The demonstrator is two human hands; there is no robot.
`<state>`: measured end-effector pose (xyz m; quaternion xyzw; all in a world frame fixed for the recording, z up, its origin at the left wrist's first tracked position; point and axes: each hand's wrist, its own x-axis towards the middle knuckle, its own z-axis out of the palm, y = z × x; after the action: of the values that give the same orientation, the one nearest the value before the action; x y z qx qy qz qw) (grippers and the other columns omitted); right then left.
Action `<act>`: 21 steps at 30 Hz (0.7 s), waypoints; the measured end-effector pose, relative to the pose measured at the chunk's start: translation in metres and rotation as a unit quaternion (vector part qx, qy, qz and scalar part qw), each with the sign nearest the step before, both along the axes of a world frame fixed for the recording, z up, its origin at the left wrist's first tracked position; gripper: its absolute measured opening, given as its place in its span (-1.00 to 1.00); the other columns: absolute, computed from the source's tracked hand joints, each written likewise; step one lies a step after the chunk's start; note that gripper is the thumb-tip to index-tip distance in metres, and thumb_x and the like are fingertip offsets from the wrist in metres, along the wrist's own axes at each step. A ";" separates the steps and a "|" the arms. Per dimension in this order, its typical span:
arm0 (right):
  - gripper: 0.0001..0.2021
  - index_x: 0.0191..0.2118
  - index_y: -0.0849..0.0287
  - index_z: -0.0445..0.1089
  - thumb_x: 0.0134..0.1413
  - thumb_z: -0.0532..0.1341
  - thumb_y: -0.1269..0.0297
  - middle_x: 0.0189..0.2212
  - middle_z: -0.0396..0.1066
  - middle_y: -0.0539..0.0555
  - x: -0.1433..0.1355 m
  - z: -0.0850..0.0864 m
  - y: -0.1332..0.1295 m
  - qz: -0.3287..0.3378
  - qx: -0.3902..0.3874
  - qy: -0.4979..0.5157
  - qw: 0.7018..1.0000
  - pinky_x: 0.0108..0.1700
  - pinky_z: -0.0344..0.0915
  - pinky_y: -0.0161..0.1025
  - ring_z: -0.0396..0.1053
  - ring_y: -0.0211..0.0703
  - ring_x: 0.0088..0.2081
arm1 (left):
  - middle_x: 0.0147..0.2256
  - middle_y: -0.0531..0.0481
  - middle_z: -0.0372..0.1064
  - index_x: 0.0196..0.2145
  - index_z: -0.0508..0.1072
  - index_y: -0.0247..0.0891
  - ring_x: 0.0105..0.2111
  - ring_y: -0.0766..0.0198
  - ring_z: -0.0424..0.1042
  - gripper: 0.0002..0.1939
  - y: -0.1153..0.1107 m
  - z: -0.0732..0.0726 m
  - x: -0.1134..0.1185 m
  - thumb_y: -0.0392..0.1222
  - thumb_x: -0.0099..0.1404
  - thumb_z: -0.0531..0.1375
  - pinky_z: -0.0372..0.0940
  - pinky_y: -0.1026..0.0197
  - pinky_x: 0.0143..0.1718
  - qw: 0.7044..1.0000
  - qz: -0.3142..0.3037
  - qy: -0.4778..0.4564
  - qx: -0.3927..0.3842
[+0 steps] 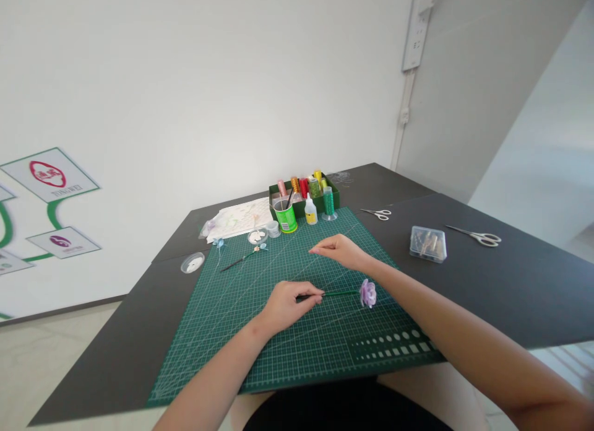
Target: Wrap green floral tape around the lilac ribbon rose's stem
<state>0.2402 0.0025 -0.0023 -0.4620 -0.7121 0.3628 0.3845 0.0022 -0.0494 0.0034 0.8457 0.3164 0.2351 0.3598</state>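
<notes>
Near the middle of the green cutting mat (pixel 264 350), my left hand (pixel 290 301) pinches the dark end of a thin green stem. A pale purple flower (pixel 368 293) sits at the stem's right end, beneath my right forearm. My right hand (pixel 341 251) is above and beyond the stem, with its thumb and fingertips pressed together; anything between them is too small to make out. The stem lies roughly level, pointing right.
At the back stand a green box (pixel 331 200) of thread spools, a glue bottle (pixel 310 210), a green can (pixel 286 218) and a teal spool (pixel 329 202). Small dishes lie left. On the right are a clear case (pixel 427 244) and two scissors (pixel 487 239).
</notes>
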 end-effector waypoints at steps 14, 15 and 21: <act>-0.59 -0.09 0.19 0.67 0.25 0.24 -0.03 -0.23 0.63 0.11 0.001 -0.001 0.001 -0.022 0.002 0.009 1.000 -0.20 0.33 -0.20 0.47 -0.06 -0.23 | -0.38 0.00 0.63 -0.27 0.67 -0.20 -0.48 0.28 0.50 -0.81 0.001 0.001 -0.002 -0.14 0.40 0.24 0.30 0.28 -0.39 1.000 0.012 -0.018 -0.010; -0.60 -0.11 0.19 0.68 0.23 0.25 -0.02 -0.28 0.62 0.10 0.000 -0.003 0.002 -0.023 0.001 0.003 1.000 -0.24 0.32 -0.21 0.46 -0.08 -0.27 | -0.37 -0.01 0.64 -0.27 0.68 -0.19 -0.44 0.26 0.53 -0.81 0.001 0.001 -0.002 -0.13 0.40 0.25 0.33 0.27 -0.35 1.000 0.018 -0.025 -0.004; -0.64 -0.25 0.22 0.69 0.15 0.30 0.01 -0.55 0.47 0.02 -0.001 -0.015 0.009 -0.017 -0.019 -0.034 0.999 -0.41 0.16 -0.28 0.30 -0.20 -0.47 | -0.32 -0.06 0.65 -0.26 0.70 -0.15 -0.35 0.15 0.56 -0.84 0.006 0.000 -0.005 -0.09 0.31 0.33 0.37 0.19 -0.26 0.988 0.122 -0.089 0.043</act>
<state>0.2394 0.0112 -0.0173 -0.4934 -0.7098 0.3533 0.3576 -0.0026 -0.0435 0.0030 0.7912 0.3739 0.3648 0.3180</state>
